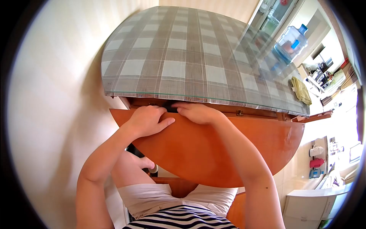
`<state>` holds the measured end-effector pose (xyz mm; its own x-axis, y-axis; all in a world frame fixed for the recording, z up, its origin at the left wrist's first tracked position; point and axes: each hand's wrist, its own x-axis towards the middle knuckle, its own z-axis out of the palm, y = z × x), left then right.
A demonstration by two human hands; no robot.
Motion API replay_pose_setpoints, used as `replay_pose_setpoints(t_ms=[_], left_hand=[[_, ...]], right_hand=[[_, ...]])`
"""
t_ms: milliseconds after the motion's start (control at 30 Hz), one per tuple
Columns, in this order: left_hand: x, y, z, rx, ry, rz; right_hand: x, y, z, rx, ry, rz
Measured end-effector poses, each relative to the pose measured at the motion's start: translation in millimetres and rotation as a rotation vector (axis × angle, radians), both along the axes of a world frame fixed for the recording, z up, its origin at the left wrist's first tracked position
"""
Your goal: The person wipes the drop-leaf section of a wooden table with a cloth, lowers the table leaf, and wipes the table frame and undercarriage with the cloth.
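1. The table (183, 45) is the biggest thing. It fills the top middle of the frame and wears a grey and white checked cover, with a clear sheet on top.
2. The half-round wooden leaf (202, 152) is the thing being handled. It sits in the middle of the frame, just under the table's near edge, its straight side toward the table and its round side toward the person's lap. It is best kept level, so one end does not dip.
3. A big blue water jug (291, 44) stands on the table at the upper right, well away from the hands. Soft, slow pushes would be wise, so it does not wobble.
4. The left hand (150, 120) is left of the middle. Its thumb lies on the leaf and its fingers bend at the straight edge. How tightly it holds, nobody can tell.
5. The right hand (196, 113) is near the middle, its palm over the same edge and its fingers by the dark gap. Its grip cannot be told either. Fingers should stay out of that gap, where they could get pinched.
6. A yellow rag (301, 91) lies on the table's right corner.
7. A tiny metal catch (239, 113) sits right of the right hand. It needs watching, so nothing bumps it.
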<state>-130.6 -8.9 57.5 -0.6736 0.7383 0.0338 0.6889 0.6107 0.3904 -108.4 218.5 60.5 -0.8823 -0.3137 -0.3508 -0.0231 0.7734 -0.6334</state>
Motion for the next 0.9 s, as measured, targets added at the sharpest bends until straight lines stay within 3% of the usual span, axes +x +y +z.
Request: replay_pose_setpoints(t_ms=[133, 200, 300, 367, 433, 500, 600, 633, 667, 767, 900], left_hand=[[-2, -2, 7, -0.009, -0.017, -0.005], [-2, -2, 22, -0.066, -0.203, 0.064], [-11, -9, 6, 0.054, -0.138, -0.051], [-17, -9, -6, 0.145, -0.104, -0.141], [-27, -5, -8, 0.233, -0.062, -0.242], [-35, 7, -1, -0.043, -0.217, -0.226], [-29, 16, 11, -0.143, -0.25, -0.099], [-29, 14, -4, 0.011, -0.119, -0.064], [-31, 13, -3, 0.007, -0.118, -0.071], [-33, 13, -3, -0.069, -0.214, -0.027], [-42, 19, -5, -0.166, -0.267, 0.014]], right_hand=[[3, 18, 3, -0.094, -0.048, 0.126], [6, 15, 11, -0.098, -0.078, 0.123], [29, 1, 13, 0.083, -0.059, -0.061], [40, -5, 1, 0.457, 0.346, -0.144], [39, -2, 8, 0.34, 0.271, -0.084], [33, 1, 10, 0.228, 0.198, -0.025], [16, 2, 5, 0.21, 0.107, 0.015], [9, -4, 4, 0.224, 0.083, 0.008], [3, -10, 2, 0.237, 0.062, 0.001], [-10, -21, -22, 0.307, 0.303, -0.182], [-12, -20, -13, 0.228, 0.241, -0.195]])
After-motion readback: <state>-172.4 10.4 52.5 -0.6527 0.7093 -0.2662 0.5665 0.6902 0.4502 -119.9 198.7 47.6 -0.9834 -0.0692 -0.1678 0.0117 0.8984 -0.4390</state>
